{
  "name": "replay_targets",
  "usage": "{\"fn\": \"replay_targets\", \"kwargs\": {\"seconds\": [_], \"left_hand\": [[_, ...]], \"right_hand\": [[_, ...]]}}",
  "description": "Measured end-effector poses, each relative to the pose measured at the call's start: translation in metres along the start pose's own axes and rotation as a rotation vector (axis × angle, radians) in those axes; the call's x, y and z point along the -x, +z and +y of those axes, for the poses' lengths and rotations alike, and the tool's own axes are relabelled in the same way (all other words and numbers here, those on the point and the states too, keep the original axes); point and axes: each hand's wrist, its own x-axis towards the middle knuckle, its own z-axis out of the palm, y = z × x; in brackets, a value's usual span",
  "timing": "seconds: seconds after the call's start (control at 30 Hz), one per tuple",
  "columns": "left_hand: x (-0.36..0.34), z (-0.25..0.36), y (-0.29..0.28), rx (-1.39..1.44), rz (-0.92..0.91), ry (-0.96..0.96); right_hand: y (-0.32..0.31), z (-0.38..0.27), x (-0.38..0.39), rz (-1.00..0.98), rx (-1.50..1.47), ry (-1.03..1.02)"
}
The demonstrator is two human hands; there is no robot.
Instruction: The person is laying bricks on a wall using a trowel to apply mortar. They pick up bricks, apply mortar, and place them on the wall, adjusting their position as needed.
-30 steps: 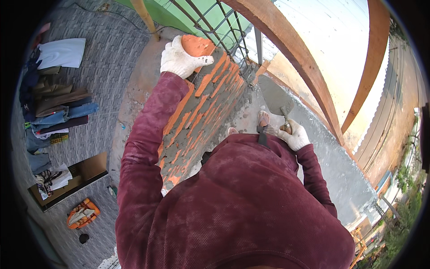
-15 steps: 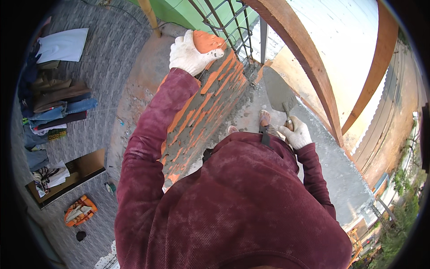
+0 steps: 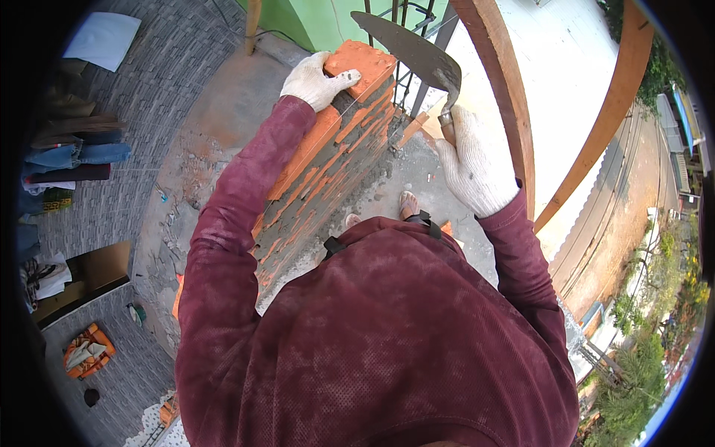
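My left hand [image 3: 313, 80], in a white knit glove, grips an orange brick [image 3: 361, 68] on top of a brick wall [image 3: 320, 180] streaked with grey mortar. A thin string runs along the wall top. My right hand [image 3: 469, 160], gloved too, holds a mortar-coated trowel [image 3: 410, 51] by its handle, blade raised just right of that brick, in front of the upright rebar cage [image 3: 402, 89].
A green wall [image 3: 283, 18] and wooden post [image 3: 252, 26] stand behind. Curved-looking timber beams [image 3: 514, 119] rise at my right. A concrete floor [image 3: 432, 186] lies below. Clothes [image 3: 89, 153] lie on patterned flooring at left. A street with plants lies far right.
My right hand has lifted the trowel from low on the right up beside the brick. My left hand stays on the brick, whose top now shows more fully. The view has shifted.
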Motion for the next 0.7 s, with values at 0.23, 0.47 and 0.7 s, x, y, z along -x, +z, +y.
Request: {"fn": "replay_targets", "kwargs": {"seconds": [0.23,0.47,0.7], "left_hand": [[0.004,-0.004,-0.004,0.109,0.025,0.03],[0.007,-0.005,-0.004,0.097,0.029,-0.018],[0.004,-0.005,-0.002,0.051,0.027,0.003]], "right_hand": [[0.037,-0.022,-0.06,-0.058,0.178,-0.126],[0.056,-0.045,-0.075,-0.191,0.379,-0.108],[0.076,-0.046,-0.068,-0.122,0.345,-0.111]]}}
